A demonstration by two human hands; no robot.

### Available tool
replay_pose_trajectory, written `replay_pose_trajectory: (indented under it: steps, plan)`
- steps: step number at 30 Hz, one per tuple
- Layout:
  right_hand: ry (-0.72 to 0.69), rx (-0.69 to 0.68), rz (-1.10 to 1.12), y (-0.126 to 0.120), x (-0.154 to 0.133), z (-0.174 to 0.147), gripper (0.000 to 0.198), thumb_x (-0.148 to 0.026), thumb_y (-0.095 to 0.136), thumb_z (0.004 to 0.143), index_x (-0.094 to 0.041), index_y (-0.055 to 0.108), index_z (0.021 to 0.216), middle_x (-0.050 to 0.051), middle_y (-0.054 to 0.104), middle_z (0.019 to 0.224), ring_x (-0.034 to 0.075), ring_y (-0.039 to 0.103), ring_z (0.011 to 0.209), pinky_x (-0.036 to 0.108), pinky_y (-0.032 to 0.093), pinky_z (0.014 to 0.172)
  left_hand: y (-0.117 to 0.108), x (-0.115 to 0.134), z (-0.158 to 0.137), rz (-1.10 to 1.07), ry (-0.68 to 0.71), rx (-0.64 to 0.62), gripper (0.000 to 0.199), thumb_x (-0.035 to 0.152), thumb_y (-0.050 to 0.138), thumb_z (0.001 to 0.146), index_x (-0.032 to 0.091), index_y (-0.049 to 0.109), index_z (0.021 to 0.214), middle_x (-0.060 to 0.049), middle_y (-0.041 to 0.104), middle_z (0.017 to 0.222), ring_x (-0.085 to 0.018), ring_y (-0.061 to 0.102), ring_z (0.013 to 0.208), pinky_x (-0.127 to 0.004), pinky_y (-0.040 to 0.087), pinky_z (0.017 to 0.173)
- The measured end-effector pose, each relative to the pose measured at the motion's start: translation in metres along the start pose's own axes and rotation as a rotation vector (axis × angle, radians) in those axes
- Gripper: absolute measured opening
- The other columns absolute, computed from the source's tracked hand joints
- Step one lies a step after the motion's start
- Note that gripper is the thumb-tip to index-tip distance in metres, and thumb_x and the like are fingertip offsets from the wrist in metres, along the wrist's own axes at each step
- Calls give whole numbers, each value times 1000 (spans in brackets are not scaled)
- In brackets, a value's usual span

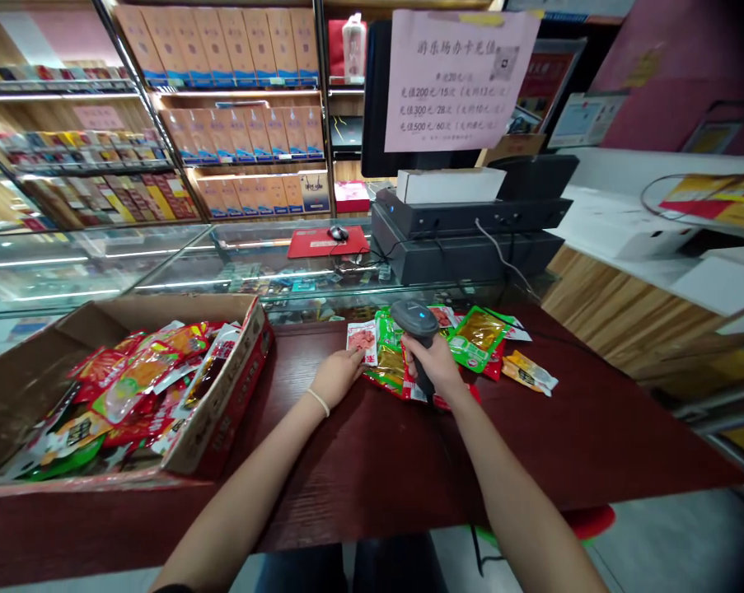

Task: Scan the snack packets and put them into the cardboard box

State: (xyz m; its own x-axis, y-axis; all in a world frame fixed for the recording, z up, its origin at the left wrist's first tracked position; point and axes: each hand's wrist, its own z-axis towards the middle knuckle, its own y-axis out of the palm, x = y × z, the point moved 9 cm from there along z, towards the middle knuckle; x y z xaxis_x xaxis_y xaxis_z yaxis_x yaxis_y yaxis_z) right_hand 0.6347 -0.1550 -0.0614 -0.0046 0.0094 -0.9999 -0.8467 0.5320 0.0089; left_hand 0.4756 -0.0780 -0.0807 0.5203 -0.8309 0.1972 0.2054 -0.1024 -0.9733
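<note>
My right hand [438,366] is wrapped round the handle of a black barcode scanner [414,319], whose head shows a small blue light. Beneath the scanner lies a loose spread of snack packets, among them a green packet with a clear window [479,336]. My left hand [338,380] lies on the table with its fingers stretched out, fingertips touching a small white and red snack packet [362,338]. A yellow and white packet [529,372] lies at the right end of the spread. The scanner's head partly covers the packets under it.
An open cardboard box [236,412] of snack packets stands left on the dark red table [347,486]. Behind are a glass counter [248,284], a red mouse pad [303,243], a cash drawer [464,255] and a monitor bearing a pink sign [458,91]. The scanner's cable hangs over the front edge.
</note>
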Motion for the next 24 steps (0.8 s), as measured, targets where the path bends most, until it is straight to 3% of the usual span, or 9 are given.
replay_pose_trajectory:
  steps: [3,6,9,11,14,16,20,24]
  plan:
    - [-17,2,1,0,1,0,40,-55,76,71,-20,56,67,-3,56,47,13,51,32,23,38,31,-8,-7,-18,-61,18,68,34,21,49,96,24,61,128,-9,71,117,-23,69,103,-31,52,86]
    - [-26,-4,22,2,-1,-2,40,-54,78,70,-20,57,72,-3,57,49,12,50,33,23,39,32,-27,-30,-35,-246,-66,313,38,18,50,93,25,62,128,-8,72,118,-22,69,102,-31,51,90]
    - [-6,-8,32,5,-2,-5,38,-53,77,71,-20,58,72,-3,56,49,12,49,33,24,38,32,-39,-77,-53,-576,-324,646,27,26,56,91,21,69,114,-8,75,104,-22,70,95,-31,52,88]
    - [-10,-10,43,7,-3,-7,37,-52,76,72,-20,58,71,-3,56,49,12,49,33,24,38,33,-25,-108,-59,-889,-513,761,25,32,62,85,16,73,101,-7,76,91,-22,70,84,-30,53,80]
    - [-41,-16,40,9,-7,-9,38,-52,76,75,-21,56,66,-2,56,49,13,49,34,25,39,34,6,-132,-55,-1339,-650,792,31,32,71,73,11,72,97,-7,76,87,-20,69,76,-31,54,75]
    - [-40,-39,27,12,-7,-11,40,-53,75,76,-22,53,64,-2,56,48,12,49,34,26,40,35,19,-139,-52,-1484,-679,807,37,30,74,68,11,71,99,-8,76,89,-21,70,76,-32,55,76]
    - [20,-142,-17,27,-1,-17,40,-54,76,75,-24,52,82,-6,56,49,13,48,33,24,38,33,28,-144,-51,-1535,-676,819,42,32,78,64,11,71,99,-9,76,93,-23,71,81,-35,55,81]
    - [60,-236,-94,42,6,-23,52,-54,77,75,-27,47,108,-10,56,48,14,47,31,23,37,30,29,-146,-51,-1516,-647,820,46,38,78,65,12,71,103,-10,76,98,-25,71,88,-38,54,86]
